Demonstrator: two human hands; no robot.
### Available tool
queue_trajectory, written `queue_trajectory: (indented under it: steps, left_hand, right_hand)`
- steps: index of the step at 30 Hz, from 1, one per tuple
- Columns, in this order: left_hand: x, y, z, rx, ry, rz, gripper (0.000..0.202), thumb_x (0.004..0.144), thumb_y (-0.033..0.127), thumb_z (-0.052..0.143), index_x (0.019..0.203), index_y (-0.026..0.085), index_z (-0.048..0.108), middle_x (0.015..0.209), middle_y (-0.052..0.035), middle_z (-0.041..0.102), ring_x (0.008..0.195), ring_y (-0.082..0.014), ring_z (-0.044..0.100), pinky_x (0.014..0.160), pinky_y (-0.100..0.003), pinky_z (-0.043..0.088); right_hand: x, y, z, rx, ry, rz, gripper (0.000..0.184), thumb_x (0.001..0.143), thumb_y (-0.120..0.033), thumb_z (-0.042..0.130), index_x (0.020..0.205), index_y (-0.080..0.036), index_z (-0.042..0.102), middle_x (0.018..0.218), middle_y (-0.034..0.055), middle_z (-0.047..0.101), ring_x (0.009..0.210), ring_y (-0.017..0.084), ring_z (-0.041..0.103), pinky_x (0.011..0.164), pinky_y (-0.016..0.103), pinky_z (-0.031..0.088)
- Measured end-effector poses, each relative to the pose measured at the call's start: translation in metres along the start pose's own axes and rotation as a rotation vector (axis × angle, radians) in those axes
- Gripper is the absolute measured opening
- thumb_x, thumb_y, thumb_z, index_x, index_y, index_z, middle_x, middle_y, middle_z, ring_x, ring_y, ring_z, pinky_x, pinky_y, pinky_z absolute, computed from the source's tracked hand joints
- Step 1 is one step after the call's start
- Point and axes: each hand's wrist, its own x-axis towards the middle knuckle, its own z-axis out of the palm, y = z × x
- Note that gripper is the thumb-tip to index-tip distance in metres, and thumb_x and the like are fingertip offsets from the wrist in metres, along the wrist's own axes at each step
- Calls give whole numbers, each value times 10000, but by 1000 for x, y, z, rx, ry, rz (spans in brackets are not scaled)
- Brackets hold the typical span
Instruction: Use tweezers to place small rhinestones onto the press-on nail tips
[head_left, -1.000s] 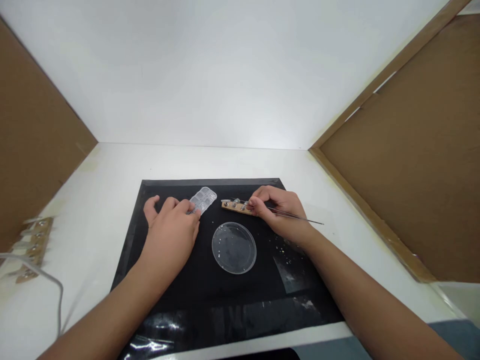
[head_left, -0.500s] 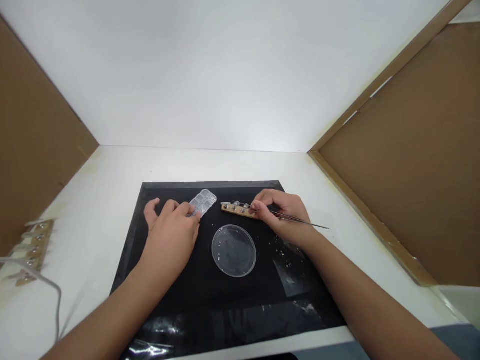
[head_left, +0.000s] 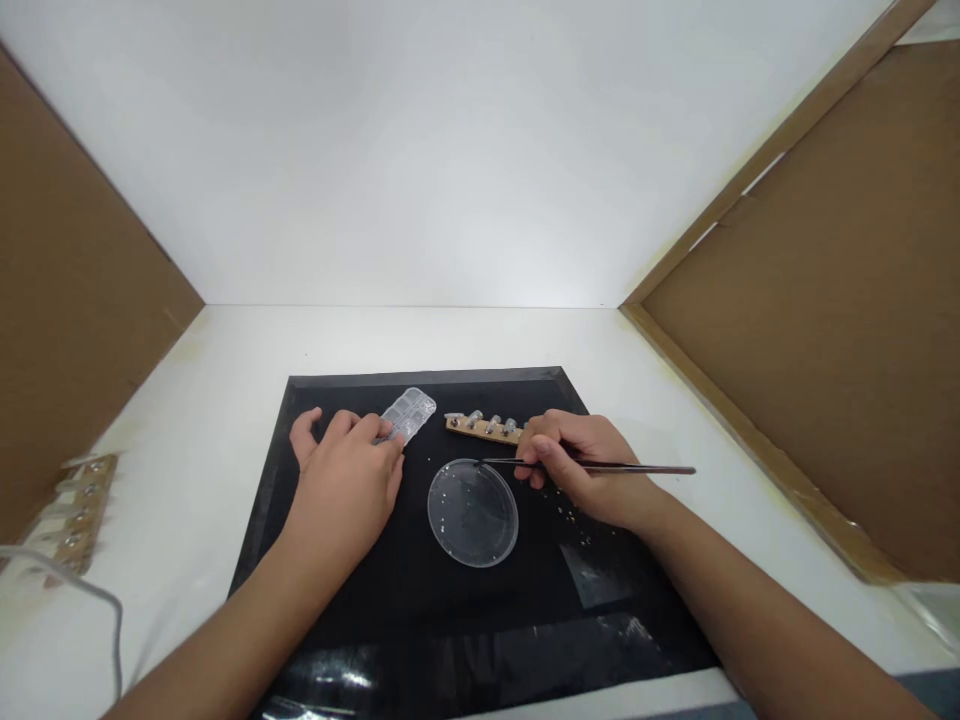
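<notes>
My right hand (head_left: 574, 460) pinches a pair of dark, thin tweezers (head_left: 637, 468). Their tips point left, at the far rim of a round clear dish (head_left: 474, 525) that has tiny light specks in it. At the near end of a clear plastic compartment box (head_left: 412, 408), my left hand (head_left: 349, 470) has its fingers curled over the box, thumb held out to the side. Just beyond the right hand lies a cardboard strip (head_left: 480, 428) with several shiny nail-like pieces fixed on it. The strip's right end is hidden behind that hand.
Everything lies on a black mat (head_left: 390, 630) on a white table (head_left: 255, 340). Small pale bits (head_left: 574, 515) are scattered right of the dish. A second strip (head_left: 82, 510) with shiny pieces and a grey cable (head_left: 97, 590) are at left. Cardboard walls (head_left: 825, 300) flank the table.
My right hand has moved nearer and slightly right, away from the strip, swinging the tweezers' tips to the dish rim. More of the strip shows. My left hand stays on the box.
</notes>
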Motion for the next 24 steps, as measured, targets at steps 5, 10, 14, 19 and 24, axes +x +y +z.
queue_trajectory:
  steps: [5,10,14,19,24]
  left_hand:
    - [1,0,-3,-22,-27,2,217,988,204,604,956,267,809,1069,-62,772,1030,-298,630,1146,-688,202]
    - [2,2,-6,-21,-33,-5,226,998,197,590,939,252,801,1033,-56,754,1011,-295,645,1132,-688,226]
    - [2,2,-5,-19,-27,-3,217,996,200,596,928,253,795,1043,-57,754,1017,-296,646,1130,-687,222]
    - [1,2,-5,-24,-34,-2,221,988,190,595,936,258,799,1036,-60,756,1019,-300,643,1135,-692,210]
    - [1,1,-4,-11,-31,0,213,986,197,603,932,256,800,1052,-60,759,1026,-304,635,1136,-688,208]
  right_hand:
    - [0,0,4,1,-19,9,396,1103,-477,531,817,-237,662,744,20,735,582,151,693,529,277,545]
    - [2,3,7,10,169,32,403,1091,-536,540,831,-250,654,818,29,747,586,163,693,544,322,556]
    - [5,9,12,-31,249,23,387,1095,-539,534,851,-269,666,807,18,724,615,174,695,595,352,560]
    - [12,12,21,-52,323,37,366,1099,-541,522,890,-284,679,760,21,716,670,207,708,623,373,560]
    - [17,12,25,-65,324,41,383,1100,-550,521,888,-270,674,743,13,710,650,189,710,617,351,556]
